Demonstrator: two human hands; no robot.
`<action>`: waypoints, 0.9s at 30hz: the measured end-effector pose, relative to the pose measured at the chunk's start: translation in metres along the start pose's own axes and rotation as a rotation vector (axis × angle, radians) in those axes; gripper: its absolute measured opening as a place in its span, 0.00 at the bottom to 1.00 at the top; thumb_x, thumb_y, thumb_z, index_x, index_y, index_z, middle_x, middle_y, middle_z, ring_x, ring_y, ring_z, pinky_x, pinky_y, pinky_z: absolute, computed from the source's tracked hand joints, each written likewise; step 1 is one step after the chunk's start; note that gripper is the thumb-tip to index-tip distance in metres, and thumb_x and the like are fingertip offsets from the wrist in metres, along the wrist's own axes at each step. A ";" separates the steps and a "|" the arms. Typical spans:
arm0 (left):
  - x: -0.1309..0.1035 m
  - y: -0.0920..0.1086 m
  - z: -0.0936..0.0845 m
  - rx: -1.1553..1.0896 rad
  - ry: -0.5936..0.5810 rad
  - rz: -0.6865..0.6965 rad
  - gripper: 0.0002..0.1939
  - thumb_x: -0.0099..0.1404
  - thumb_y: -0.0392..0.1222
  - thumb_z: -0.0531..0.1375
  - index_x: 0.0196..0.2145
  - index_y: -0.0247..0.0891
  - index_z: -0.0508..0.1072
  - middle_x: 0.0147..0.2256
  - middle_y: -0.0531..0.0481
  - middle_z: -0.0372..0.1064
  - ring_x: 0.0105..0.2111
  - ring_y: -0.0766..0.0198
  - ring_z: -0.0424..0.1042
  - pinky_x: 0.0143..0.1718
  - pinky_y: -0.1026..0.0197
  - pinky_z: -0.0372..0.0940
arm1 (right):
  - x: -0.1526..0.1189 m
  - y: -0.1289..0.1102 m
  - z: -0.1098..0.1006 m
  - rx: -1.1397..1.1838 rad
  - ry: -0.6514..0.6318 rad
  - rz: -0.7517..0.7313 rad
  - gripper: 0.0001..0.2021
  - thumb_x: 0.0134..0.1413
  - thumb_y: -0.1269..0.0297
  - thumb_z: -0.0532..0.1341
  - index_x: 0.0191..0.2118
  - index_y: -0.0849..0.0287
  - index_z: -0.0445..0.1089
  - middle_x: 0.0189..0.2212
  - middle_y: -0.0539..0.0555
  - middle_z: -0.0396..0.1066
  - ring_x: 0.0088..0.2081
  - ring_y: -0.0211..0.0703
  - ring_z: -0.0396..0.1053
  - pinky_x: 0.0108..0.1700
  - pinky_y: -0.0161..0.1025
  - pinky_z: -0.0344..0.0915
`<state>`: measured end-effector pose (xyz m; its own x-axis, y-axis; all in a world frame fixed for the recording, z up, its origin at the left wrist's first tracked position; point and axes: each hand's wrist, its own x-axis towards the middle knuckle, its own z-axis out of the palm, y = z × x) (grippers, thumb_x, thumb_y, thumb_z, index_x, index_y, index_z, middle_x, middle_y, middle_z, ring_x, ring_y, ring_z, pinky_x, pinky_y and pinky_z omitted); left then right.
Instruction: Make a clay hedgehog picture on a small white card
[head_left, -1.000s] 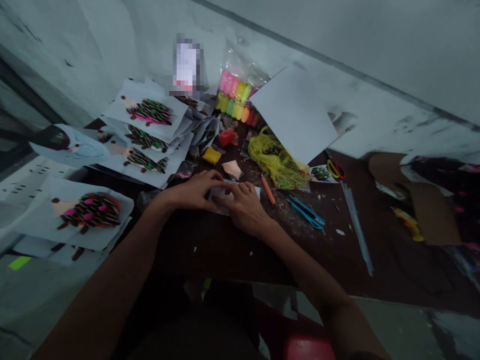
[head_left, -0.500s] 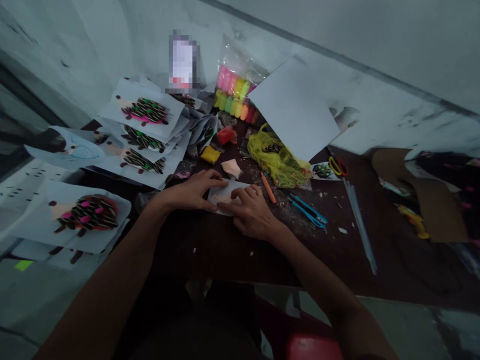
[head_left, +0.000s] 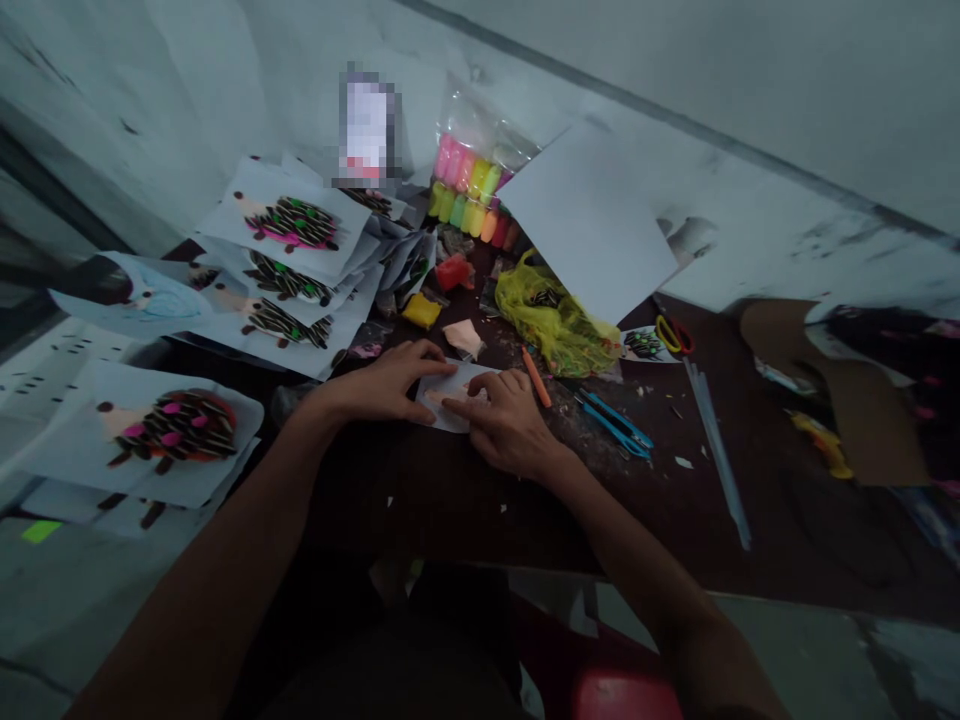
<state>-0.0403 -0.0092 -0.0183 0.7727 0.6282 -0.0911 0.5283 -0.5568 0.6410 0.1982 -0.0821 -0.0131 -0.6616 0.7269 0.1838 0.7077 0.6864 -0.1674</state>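
A small white paper card (head_left: 450, 422) lies on the dark table, bearing a thin layer of peach-coloured clay (head_left: 435, 396). My left hand (head_left: 390, 384) rests over its left side, fingers and thumb spread apart, holding the card down. From the right, my right hand (head_left: 514, 425) reaches over the card. Its index finger stretches out and presses on the peach clay, while the other fingers are loosely bent with nothing visible in them. Part of the clay is hidden under this hand. Just beyond the card sits a lump of peach clay (head_left: 463, 338).
Yellow clay (head_left: 421, 311) and red clay (head_left: 454, 272) lie behind. An orange tool (head_left: 537, 376), blue thread snips (head_left: 615, 424), scissors (head_left: 675, 335) and clear sticks (head_left: 716, 450) are on the right, near a yellow bag (head_left: 555, 325). Hedgehog pictures (head_left: 289, 222) are stacked left.
My right hand has shifted slightly to the right, and its index finger now points out straighter across the clay. My left hand stays in place on the card.
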 end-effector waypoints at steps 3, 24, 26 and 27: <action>0.000 0.001 0.000 0.007 0.002 -0.007 0.36 0.59 0.51 0.65 0.64 0.43 0.66 0.60 0.42 0.59 0.61 0.47 0.58 0.63 0.49 0.54 | 0.000 0.001 0.000 -0.056 0.001 -0.012 0.23 0.59 0.67 0.57 0.59 0.50 0.71 0.48 0.59 0.65 0.46 0.52 0.58 0.53 0.52 0.51; 0.000 0.002 0.001 0.003 0.030 0.001 0.36 0.57 0.52 0.65 0.63 0.46 0.67 0.59 0.44 0.61 0.60 0.46 0.59 0.62 0.47 0.55 | -0.003 -0.003 -0.004 -0.070 0.000 0.050 0.19 0.60 0.66 0.57 0.56 0.54 0.72 0.45 0.59 0.65 0.44 0.51 0.59 0.51 0.51 0.51; 0.000 0.002 0.002 -0.007 0.036 -0.003 0.36 0.57 0.52 0.65 0.62 0.44 0.67 0.59 0.43 0.60 0.60 0.46 0.60 0.62 0.47 0.55 | -0.003 -0.003 -0.004 -0.064 0.005 0.066 0.17 0.62 0.65 0.56 0.54 0.54 0.73 0.45 0.58 0.66 0.44 0.50 0.59 0.51 0.51 0.51; 0.000 0.002 0.002 -0.012 0.039 -0.005 0.36 0.57 0.52 0.65 0.62 0.44 0.67 0.59 0.42 0.60 0.60 0.46 0.59 0.62 0.47 0.55 | -0.003 -0.003 -0.004 -0.057 0.010 0.073 0.17 0.62 0.65 0.56 0.54 0.54 0.73 0.45 0.58 0.66 0.43 0.50 0.59 0.51 0.51 0.51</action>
<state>-0.0385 -0.0114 -0.0190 0.7556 0.6519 -0.0644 0.5276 -0.5474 0.6496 0.1990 -0.0866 -0.0096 -0.6056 0.7746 0.1823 0.7670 0.6293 -0.1258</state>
